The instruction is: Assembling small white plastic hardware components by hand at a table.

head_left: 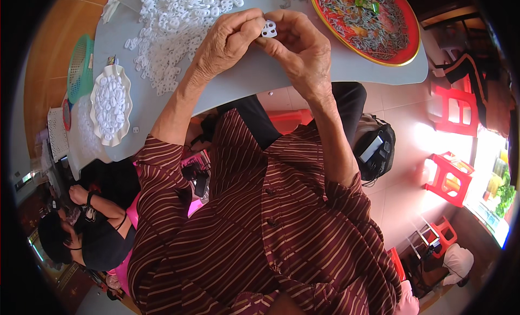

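Above the near edge of the table, both hands meet around a small white plastic piece with several holes [269,29]. My left hand [230,41] is closed, its thumb and bent forefinger pinching at the piece's left edge. From the other side, my right hand [303,49] grips it between thumb and curled fingers; some fingertips are hidden behind it. Just beyond my left hand spreads a heap of loose white plastic pieces [162,57]. To the right of my right hand is a red round tray with a gold rim [357,52], strewn with small grey metal pins or screws.
On the grey table [216,95], a white scalloped dish [128,112] holds white oval pieces at the left, beside a green mesh basket [81,68]. A person in black [105,228] sits at lower left. Red stools [449,179] and a black bag [376,152] stand on the floor.
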Tool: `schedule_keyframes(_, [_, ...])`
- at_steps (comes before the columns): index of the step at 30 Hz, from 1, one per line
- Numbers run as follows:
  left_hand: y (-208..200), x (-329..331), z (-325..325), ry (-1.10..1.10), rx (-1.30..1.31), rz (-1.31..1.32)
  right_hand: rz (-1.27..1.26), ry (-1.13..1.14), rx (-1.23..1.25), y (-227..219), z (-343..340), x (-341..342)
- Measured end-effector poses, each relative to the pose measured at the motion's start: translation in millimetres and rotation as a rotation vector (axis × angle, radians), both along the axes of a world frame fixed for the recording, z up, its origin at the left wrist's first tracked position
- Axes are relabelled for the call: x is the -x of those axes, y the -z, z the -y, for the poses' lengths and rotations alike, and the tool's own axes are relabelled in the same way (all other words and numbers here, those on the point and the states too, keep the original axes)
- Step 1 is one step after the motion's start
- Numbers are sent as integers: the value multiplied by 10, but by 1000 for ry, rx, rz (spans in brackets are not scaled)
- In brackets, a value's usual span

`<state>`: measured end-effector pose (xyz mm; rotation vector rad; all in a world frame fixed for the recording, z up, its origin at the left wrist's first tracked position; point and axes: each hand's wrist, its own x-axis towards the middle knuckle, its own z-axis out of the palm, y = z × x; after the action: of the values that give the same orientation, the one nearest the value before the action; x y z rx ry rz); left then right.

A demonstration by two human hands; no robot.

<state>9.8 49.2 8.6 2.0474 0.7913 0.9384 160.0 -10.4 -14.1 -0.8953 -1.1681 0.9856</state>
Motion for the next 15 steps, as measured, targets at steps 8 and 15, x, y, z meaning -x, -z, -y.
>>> schedule_keyframes(8, [25, -9, 41, -3, -40, -29, 48, 52, -19, 30, 3, 21])
schedule_keyframes(15, [62, 29, 58, 2, 39, -15, 133, 67, 13, 41, 18, 47])
